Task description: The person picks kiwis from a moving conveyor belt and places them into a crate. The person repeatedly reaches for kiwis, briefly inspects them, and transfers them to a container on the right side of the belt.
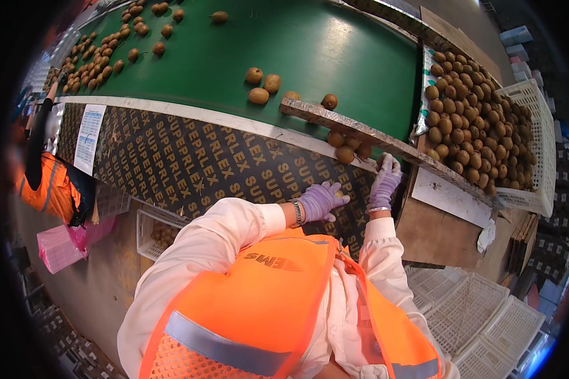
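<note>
My left hand (323, 201), in a purple knit glove, is over a dark printed plywood panel (208, 161). Its fingers curl around a small pale-brown thing (340, 194), apparently a kiwifruit, mostly hidden. My right hand (386, 184), gloved alike, is at the right end of the white conveyor edge (284, 128); its fingertips are bunched, and whether they hold anything is unclear. Just beyond, several kiwifruit (345, 154) cluster beneath a wooden rail (360, 127). Other loose kiwifruit (258, 95) lie on the green conveyor belt (294, 42).
Right of the belt, kiwifruit (469, 118) are heaped against a white plastic crate (545, 142). White crates (469, 312) stand on the floor at lower right. Another crate (144, 234) holds kiwifruit at lower left. A co-worker in an orange vest (52, 184) reaches over the belt's left end.
</note>
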A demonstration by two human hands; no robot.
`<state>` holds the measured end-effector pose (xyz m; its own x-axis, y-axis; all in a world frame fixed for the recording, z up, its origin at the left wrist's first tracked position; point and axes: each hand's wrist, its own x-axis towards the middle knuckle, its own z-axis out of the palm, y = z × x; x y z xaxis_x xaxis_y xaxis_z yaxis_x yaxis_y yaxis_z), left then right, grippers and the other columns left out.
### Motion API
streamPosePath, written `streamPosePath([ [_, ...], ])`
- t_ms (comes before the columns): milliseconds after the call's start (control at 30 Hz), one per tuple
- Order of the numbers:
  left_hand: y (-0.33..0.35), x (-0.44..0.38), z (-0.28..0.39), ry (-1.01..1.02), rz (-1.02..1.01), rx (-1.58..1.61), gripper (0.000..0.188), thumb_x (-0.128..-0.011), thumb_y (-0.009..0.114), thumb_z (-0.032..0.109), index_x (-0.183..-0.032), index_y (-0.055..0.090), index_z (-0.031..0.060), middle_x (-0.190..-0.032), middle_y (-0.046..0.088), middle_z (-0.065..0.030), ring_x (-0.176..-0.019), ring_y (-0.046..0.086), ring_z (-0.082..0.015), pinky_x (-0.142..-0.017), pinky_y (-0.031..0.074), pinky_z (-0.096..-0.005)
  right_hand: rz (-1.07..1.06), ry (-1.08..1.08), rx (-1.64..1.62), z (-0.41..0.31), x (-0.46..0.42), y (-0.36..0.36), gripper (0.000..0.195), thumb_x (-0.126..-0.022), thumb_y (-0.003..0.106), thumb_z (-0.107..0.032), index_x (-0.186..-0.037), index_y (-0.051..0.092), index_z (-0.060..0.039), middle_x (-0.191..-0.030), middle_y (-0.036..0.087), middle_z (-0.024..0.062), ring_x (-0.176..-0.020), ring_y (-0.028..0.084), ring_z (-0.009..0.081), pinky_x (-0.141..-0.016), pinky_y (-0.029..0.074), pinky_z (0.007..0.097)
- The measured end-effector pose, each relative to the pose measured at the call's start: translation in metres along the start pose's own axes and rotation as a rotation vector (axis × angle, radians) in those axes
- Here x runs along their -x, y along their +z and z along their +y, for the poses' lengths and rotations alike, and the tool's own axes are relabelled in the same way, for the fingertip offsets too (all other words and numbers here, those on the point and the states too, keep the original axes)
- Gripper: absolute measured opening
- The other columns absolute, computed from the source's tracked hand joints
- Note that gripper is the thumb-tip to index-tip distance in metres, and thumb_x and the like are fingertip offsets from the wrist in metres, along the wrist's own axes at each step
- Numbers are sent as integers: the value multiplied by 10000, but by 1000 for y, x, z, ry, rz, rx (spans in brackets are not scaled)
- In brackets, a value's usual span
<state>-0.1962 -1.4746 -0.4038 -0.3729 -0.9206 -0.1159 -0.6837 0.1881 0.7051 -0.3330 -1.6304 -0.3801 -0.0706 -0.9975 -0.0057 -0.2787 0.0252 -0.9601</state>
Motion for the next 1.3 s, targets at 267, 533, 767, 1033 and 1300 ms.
streamPosePath([
  [267,-37,11,-85,-412,-66,378,515,-824,660,415,-1210,561,88,-1016,663,-221,-970,635,-370,-853,490,-416,-116,35,428,75,-3,-28,452,-875,664,-203,-1240,553,38,-1160,626,194,-1072,587,294,-957,438,382],
  [533,-58,61,-207,-634,1072,732,609,-831,720,185,-1335,432,1,-1234,557,-198,-1035,603,-264,-872,501,-357,-126,103,286,99,-41,21,464,-825,619,-143,-1252,530,14,-970,575,86,-826,531,188,-773,463,306],
  [767,-8,30,-127,-553,445,830,386,-900,646,191,-1216,541,-4,-1027,646,-100,-892,614,-157,-765,518,-288,-289,464,173,65,21,4,486,-809,707,-185,-1209,549,41,-1140,608,130,-1039,566,201,-921,450,320],
  [1033,-12,-75,-96,-453,639,738,695,-828,713,301,-1378,382,35,-1193,576,-202,-976,622,-298,-829,517,-365,-373,120,407,66,7,88,640,-912,582,-437,-1297,508,70,-1327,512,245,-1249,473,371,-1051,360,377],
  [1300,-10,-46,-95,-578,511,817,671,-818,711,349,-1316,430,0,-1180,591,-242,-1065,609,-341,-914,487,-381,-265,194,402,52,17,100,594,-871,659,-392,-1249,542,51,-1274,544,230,-1167,538,336,-997,413,377],
])
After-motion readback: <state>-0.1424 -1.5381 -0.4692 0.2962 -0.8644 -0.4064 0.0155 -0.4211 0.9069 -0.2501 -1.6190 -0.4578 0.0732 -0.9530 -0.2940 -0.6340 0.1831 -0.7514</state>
